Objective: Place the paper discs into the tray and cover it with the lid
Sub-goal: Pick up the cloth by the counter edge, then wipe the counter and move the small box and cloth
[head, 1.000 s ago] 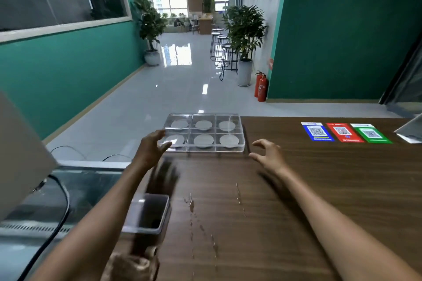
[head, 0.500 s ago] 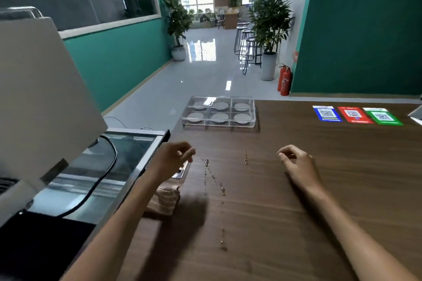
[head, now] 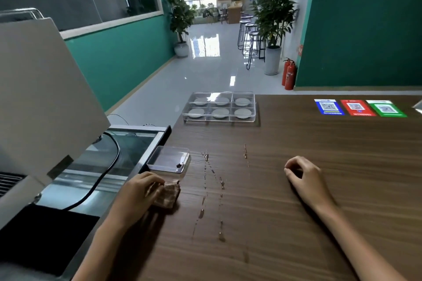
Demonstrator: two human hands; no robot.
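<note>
six paper discs (head: 220,107) sit in the clear tray (head: 256,112), one to a compartment, in two rows of three. the tray lies flat at the far left part of the wooden counter (head: 296,189), its long axis running left to right across the view, parallel to the counter's far edge. a clear lid (head: 243,94) appears to be seated on it, though the transparent plastic makes that hard to confirm.

nearer, at the counter's left edge, a small clear box (head: 168,162) stands open-topped with a little dark clump in its near right corner. just in front of it lies a brown checked cloth (head: 167,195), and the left hand (head: 137,194) has its fingers curled down onto the cloth's left side, gripping it. the right hand (head: 304,177) rests well apart on the bare wood, fingers loosely curled with nothing in them. both hands are far from the tray.

a trail of droplets (head: 213,189) runs along the wood between the hands. three coloured qr cards (head: 358,107), blue, red and green, lie at the far right
</note>
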